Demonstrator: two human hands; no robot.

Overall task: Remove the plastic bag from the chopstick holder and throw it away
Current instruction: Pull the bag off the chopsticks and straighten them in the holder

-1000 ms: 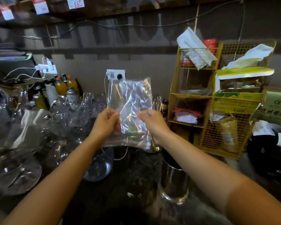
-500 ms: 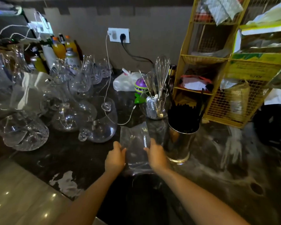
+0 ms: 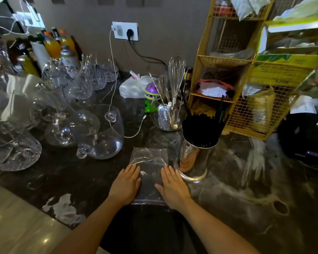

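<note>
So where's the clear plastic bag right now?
The clear plastic bag lies flat on the dark counter, under both palms, left hand and right hand, just left of the steel chopstick holder.

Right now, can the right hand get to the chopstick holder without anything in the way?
Probably yes. The right hand lies flat on the plastic bag, and the chopstick holder stands just beside its fingertips on the counter. Nothing sits between them.
</note>
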